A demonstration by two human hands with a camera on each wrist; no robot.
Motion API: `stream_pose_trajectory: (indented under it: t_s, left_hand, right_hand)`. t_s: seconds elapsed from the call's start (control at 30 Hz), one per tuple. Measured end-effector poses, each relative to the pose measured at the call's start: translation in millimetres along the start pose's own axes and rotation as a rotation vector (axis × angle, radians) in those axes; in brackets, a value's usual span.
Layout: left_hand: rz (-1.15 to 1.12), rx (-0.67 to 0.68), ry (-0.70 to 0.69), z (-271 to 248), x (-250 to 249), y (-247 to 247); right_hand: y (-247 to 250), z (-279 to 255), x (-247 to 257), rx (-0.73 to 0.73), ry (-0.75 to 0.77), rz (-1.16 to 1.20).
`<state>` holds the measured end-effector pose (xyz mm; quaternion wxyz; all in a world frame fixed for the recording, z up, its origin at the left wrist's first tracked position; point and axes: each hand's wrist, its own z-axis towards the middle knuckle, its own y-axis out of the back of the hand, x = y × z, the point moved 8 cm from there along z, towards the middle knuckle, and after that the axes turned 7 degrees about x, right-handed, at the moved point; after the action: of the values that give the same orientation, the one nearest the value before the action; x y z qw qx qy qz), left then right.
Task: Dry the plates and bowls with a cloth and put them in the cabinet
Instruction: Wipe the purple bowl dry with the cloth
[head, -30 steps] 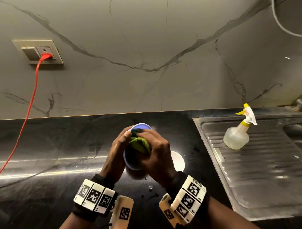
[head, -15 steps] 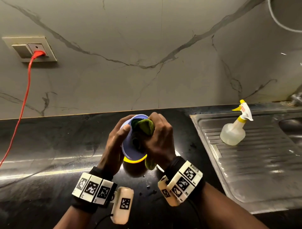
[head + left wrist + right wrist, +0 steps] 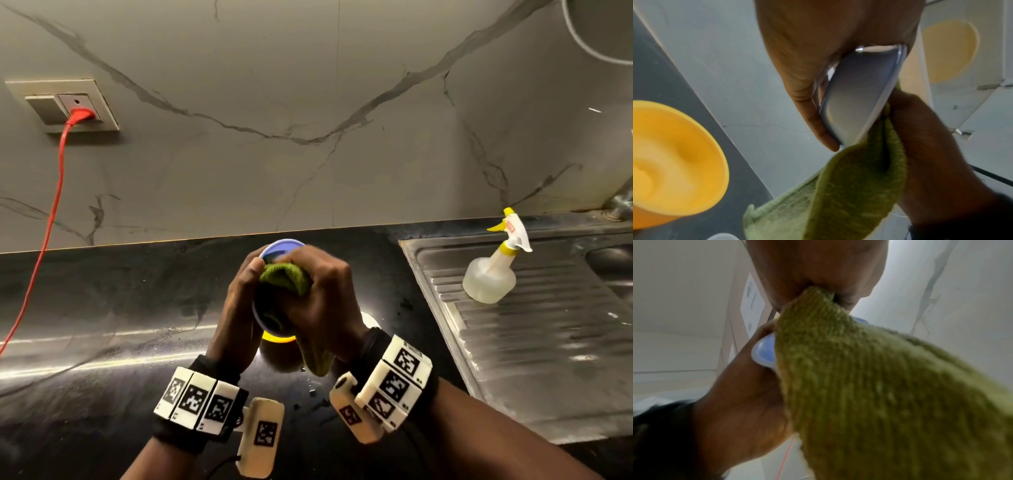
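The right hand (image 3: 318,301) and the green cloth (image 3: 284,279) hide most of the blue bowl (image 3: 279,247)'s inside. Below that bowl, a yellow bowl (image 3: 278,337) shows only a rim sliver. The wrist views are blurred, and the sink (image 3: 613,263) beside the spray bottle (image 3: 489,279) is cut off.

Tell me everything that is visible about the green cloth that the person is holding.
The green cloth looks like a knitted or woven olive-green fabric with a ribbed, slightly fuzzy texture. It is bunched up in the right hand, which grips it and presses it into the tilted blue bowl that the left hand holds by the rim, above the dark counter. A loose end hangs below the right hand.
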<state>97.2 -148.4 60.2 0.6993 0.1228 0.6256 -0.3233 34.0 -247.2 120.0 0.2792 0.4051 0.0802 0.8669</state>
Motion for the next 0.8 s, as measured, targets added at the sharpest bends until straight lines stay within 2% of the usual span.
stream_pose_trajectory:
  t_s: [0.17,0.33,0.4,0.53,0.67,0.73,0.8]
  left_hand:
    - [0.044,0.059,-0.031,6,-16,-7]
    - [0.089,0.054,-0.102,4,-24,-7]
    - [0.134,0.077,-0.107,3,-22,-11]
    - [0.128,0.039,-0.111,0,-19,-8]
    - [0.085,-0.025,-0.121,-1,-25,8]
    - [0.05,-0.03,-0.096,-3,-22,8]
    - [0.015,-0.026,-0.082,-4,-18,4]
  right_hand:
    - [23,7,-28,-0.175,-0.188,-0.139]
    - [16,-16,-51,-0.226,-0.456,0.052]
    - [13,-12,-40,-0.217,-0.401,0.154]
    - [0,-7,0,-0.062,-0.108,0.288]
    - [-21,-21,2,0.182,0.039,0.068]
    - [-27,-22,1,0.218,0.11,-0.114]
    - [-25,-16,1,0.193,0.143,-0.205]
